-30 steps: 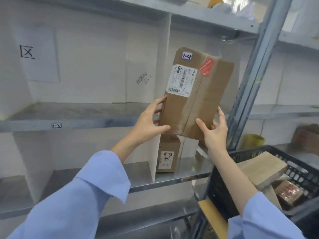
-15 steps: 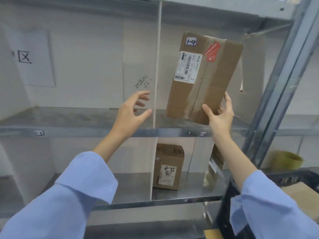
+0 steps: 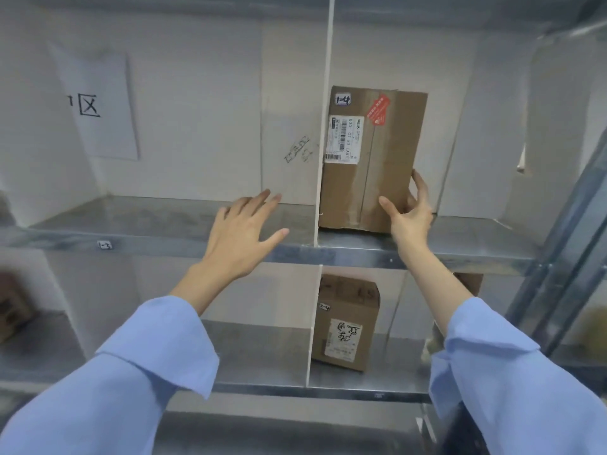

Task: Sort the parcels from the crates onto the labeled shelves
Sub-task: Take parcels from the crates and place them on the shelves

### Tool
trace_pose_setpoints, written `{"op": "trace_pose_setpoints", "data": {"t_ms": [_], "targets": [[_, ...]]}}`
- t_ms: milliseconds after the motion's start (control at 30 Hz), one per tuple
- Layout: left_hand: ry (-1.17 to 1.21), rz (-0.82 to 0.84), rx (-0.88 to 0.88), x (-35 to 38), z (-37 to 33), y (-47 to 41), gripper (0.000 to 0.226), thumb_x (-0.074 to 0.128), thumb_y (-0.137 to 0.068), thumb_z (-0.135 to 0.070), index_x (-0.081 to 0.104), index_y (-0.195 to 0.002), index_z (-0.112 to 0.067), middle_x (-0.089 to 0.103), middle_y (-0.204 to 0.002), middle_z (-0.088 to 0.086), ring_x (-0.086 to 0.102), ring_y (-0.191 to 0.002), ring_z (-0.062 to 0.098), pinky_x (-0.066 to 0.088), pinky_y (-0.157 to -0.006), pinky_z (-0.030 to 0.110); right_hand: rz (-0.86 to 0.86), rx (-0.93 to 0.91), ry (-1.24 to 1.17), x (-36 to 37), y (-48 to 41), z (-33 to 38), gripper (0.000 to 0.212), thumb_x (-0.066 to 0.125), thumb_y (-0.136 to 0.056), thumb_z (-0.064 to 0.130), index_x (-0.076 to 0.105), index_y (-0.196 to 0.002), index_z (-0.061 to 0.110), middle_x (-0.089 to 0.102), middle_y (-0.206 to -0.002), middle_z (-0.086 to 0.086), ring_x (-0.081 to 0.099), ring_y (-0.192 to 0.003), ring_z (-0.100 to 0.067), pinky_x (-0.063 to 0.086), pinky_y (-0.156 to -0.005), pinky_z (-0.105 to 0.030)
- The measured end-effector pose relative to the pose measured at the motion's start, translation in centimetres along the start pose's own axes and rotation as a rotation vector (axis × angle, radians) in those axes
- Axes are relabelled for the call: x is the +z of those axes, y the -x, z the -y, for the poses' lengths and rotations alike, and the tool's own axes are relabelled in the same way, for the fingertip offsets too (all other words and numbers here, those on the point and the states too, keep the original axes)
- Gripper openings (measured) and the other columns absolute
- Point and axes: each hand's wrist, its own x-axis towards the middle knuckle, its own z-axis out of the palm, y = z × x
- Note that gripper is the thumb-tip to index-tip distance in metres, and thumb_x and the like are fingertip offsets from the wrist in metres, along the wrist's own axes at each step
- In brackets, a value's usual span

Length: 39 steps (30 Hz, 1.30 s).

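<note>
Grey metal shelving [image 3: 147,218], white divider [image 3: 323,159] at 12 o'clock. Upright on it at 1 o'clock, parcel marked 1-4 [image 3: 377,185], seemingly placed; second parcel [image 3: 348,323] below at 5 o'clock. Crates unseen, remainder unknown. Right hand [image 3: 409,215] clasping lower right corner; left hand [image 3: 243,238] at 9 o'clock, fingers spread, holding nothing.

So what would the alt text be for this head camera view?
A person's right hand grips a tall brown parcel marked 1-4, standing upright on a metal shelf just right of a white divider. The left hand hovers open, and a smaller parcel stands on the lower shelf.
</note>
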Motion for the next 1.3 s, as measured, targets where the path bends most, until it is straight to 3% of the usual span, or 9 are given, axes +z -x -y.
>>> {"op": "trace_pose_setpoints", "data": {"t_ms": [100,233,267,400,500,667,867,1067,1300], "targets": [[-0.003,0.006,0.003,0.2,0.0,0.2,0.079,0.018,-0.083,-0.069,0.030,-0.152,-0.032,0.030,-0.159,-0.003,0.031,-0.141,0.024,0.026,-0.107,0.041,0.025,0.005,-0.034,0.2,-0.2,-0.1,0.081,0.074,-0.084,0.002,0.034,-0.149,0.029,0.061,-0.133,0.001,0.058,-0.120,-0.005,0.044,-0.107,-0.025],[0.001,0.025,0.017,0.1,0.1,0.8,0.078,0.019,-0.083,-0.068,0.030,-0.151,-0.031,0.030,-0.159,-0.004,0.031,-0.141,0.023,0.027,-0.106,0.041,0.036,-0.008,0.066,0.3,-0.4,0.1,0.077,0.071,-0.086,0.001,0.032,-0.148,0.024,0.053,-0.138,-0.002,0.053,-0.114,-0.010,0.044,-0.084,-0.003],[-0.002,0.030,0.028,0.0,0.1,1.0,0.078,0.019,-0.083,-0.068,0.030,-0.151,-0.030,0.030,-0.158,-0.004,0.031,-0.141,0.022,0.027,-0.106,0.041,0.037,-0.007,0.093,0.3,-0.4,0.2,0.077,0.072,-0.086,0.002,0.032,-0.148,0.024,0.051,-0.138,-0.002,0.052,-0.114,-0.011,0.045,-0.083,-0.005],[0.012,0.041,0.072,-0.5,0.8,2.2,0.077,0.021,-0.085,-0.068,0.030,-0.152,-0.030,0.035,-0.156,-0.003,0.034,-0.137,0.021,0.029,-0.106,0.040,0.013,-0.019,0.239,-0.5,1.3,1.1,0.083,0.078,-0.083,0.013,0.030,-0.150,0.024,0.047,-0.145,-0.003,0.045,-0.130,-0.017,0.037,-0.104,-0.026],[0.046,0.056,0.111,-0.9,0.7,3.3,0.076,0.022,-0.086,-0.067,0.031,-0.152,-0.029,0.040,-0.152,-0.003,0.036,-0.135,0.022,0.029,-0.104,0.040,-0.011,-0.061,0.375,-1.5,3.9,2.0,0.070,0.074,-0.087,0.022,0.038,-0.146,0.022,0.046,-0.147,0.001,0.040,-0.136,-0.015,0.032,-0.111,-0.032],[0.137,0.061,0.237,-0.7,-1.4,5.3,0.067,0.031,-0.091,-0.061,0.033,-0.150,-0.030,0.045,-0.147,-0.005,0.038,-0.132,0.020,0.031,-0.102,0.039,0.001,-0.130,0.696,-4.2,9.8,3.7,0.051,0.060,-0.095,0.038,0.045,-0.141,0.022,0.045,-0.145,0.001,0.039,-0.135,-0.019,0.037,-0.103,-0.035],[0.286,0.144,0.435,1.1,-8.7,7.3,0.071,0.025,-0.089,-0.065,0.035,-0.150,-0.029,0.042,-0.150,-0.004,0.036,-0.133,0.022,0.030,-0.103,0.042,0.041,-0.096,1.253,-11.3,18.0,4.8,0.060,0.040,-0.098,0.056,0.035,-0.150,0.028,0.035,-0.155,-0.001,0.031,-0.140,-0.025,0.029,-0.113,-0.042],[0.433,0.231,0.721,2.0,-21.1,10.8,0.078,0.016,-0.087,-0.069,0.031,-0.152,-0.028,0.037,-0.155,-0.001,0.034,-0.136,0.025,0.031,-0.105,0.044,-0.018,0.188,1.484,-23.3,27.0,6.9,0.062,0.036,-0.099,0.058,0.028,-0.154,0.030,0.028,-0.160,0.000,0.026,-0.143,-0.028,0.025,-0.116,-0.047],[0.572,0.290,0.980,2.4,-35.2,16.2,0.076,0.018,-0.087,-0.068,0.030,-0.152,-0.030,0.034,-0.156,-0.005,0.031,-0.138,0.021,0.026,-0.107,0.041,-0.279,0.487,1.567,-36.2,36.4,9.2,0.061,0.034,-0.099,0.060,0.032,-0.152,0.029,0.034,-0.156,-0.001,0.032,-0.141,-0.028,0.033,-0.112,-0.045]]}}
